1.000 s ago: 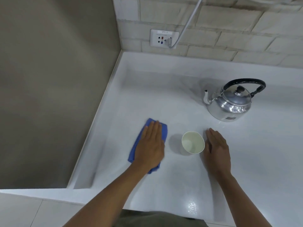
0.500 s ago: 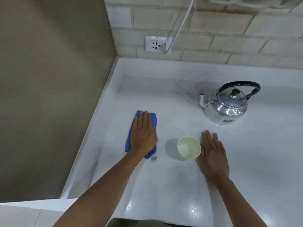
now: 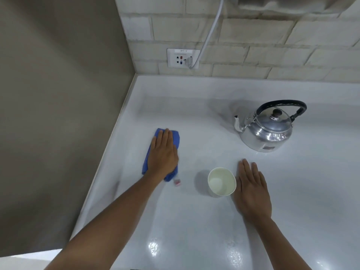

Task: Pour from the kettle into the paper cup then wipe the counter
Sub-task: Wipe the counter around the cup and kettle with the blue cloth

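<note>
Item: kettle [image 3: 266, 129]. It stands upright on the counter [image 3: 194, 221], beyond your right hand [image 3: 252, 191] and apart from it. Its spout points toward your left side, and the black handle arches over the lid along the same left-to-right line.

Item: paper cup [image 3: 222, 182]. Upright, mouth open to you, just beside the thumb edge of your right hand and between your two hands (whether hand and cup touch cannot be told). Its pale inside gives no clear sign of a fill level.

Item: blue cloth [image 3: 175, 137]. Folded into a long strip, its long axis running away from you with a slight lean to the right. A small white tag [image 3: 177, 182] with a red mark pokes out at its near end.

Item: your left hand [image 3: 162, 154]. Spread flat, fingers together and straight, palm pressing on the cloth; it covers the cloth's middle, so only the far end, left edge and near corner show.

Item: your right hand. Flat on the bare counter, palm down, fingers extended, gripping nothing.

Hidden: both forearms are cut off by the lower frame edge.
</note>
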Motion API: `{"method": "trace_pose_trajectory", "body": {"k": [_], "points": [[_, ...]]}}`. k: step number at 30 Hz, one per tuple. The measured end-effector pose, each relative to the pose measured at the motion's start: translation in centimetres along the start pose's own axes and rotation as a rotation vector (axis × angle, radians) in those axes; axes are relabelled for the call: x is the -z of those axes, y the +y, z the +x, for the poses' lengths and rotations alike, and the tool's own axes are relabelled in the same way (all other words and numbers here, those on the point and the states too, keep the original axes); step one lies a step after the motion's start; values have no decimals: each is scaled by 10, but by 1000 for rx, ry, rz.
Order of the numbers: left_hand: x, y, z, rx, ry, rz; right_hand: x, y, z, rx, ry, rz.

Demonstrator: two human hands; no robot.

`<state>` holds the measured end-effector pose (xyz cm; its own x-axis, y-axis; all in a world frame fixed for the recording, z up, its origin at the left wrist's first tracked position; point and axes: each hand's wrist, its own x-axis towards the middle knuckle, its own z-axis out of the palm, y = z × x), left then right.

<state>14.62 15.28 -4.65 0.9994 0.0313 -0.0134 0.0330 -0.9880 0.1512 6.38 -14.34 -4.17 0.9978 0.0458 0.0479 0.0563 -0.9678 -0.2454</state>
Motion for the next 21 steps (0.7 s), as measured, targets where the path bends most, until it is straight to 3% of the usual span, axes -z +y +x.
{"method": "trace_pose_trajectory", "body": {"k": [4,7,10,13,18,21], "points": [[-4,35,15,-63,7,-11,-2,0,2,1,10,2],[-5,40,-21,-254,5,-3,-2,0,2,-20,21,21],[-5,26,-69,-327,-5,-46,-2,-1,1,-15,21,27],[-3,7,-61,-247,43,-48,-2,-1,1,-25,23,34],[-3,9,17,29,28,-19,-3,0,2,-35,11,43],[-5,35,39,-1,33,-30,-2,1,4,-59,3,85]]}}
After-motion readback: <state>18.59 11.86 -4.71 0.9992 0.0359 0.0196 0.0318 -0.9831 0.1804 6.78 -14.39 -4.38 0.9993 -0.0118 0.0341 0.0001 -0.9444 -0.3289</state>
